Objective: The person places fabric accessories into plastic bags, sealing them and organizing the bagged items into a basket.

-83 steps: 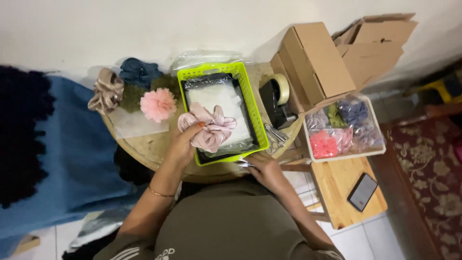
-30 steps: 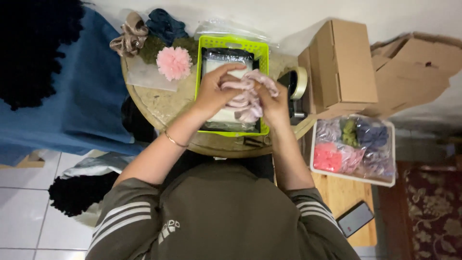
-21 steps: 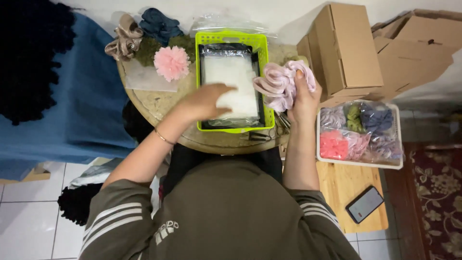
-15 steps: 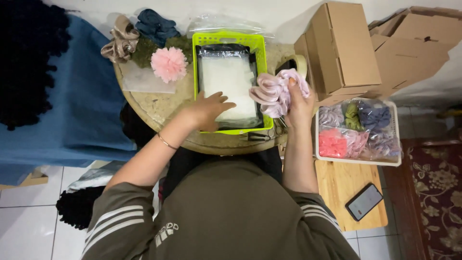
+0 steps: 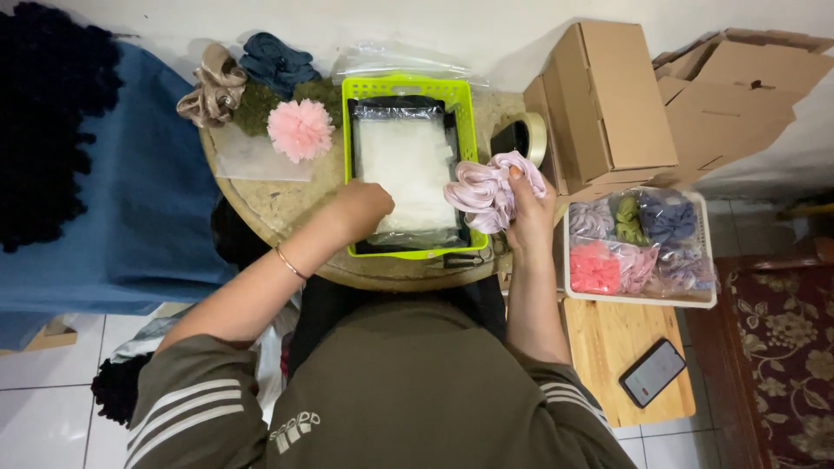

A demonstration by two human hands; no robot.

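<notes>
Green basket (image 5: 473, 156): centre of round table (image 5: 287, 204), taken as landmark; holds a stack of clear bags (image 5: 407, 169) over a dark liner.
Left hand (image 5: 363, 208): at the basket's left wall, fingers curled onto the bags' lower left edge; what the fingertips pinch cannot be made out.
Right hand (image 5: 528, 208): just right of the basket, clamped on a pale pink scrunchie (image 5: 488, 189) held over the basket's right rim; palm hidden.
Tape roll (image 5: 528, 137): right of the basket, half hidden behind the scrunchie.
Pink pompom (image 5: 300, 130), beige scrunchie (image 5: 208, 87), blue scrunchie (image 5: 276, 61): left of the basket, near the table's far edge.
Bare table top: only in front-left of the basket.
White tray (image 5: 641, 300): well right of the basket, bagged scrunchies inside.
Boxes (image 5: 608, 100): right, behind the tray, one cut off by the frame.
Phone (image 5: 652, 373): front right, on a wooden stool.
</notes>
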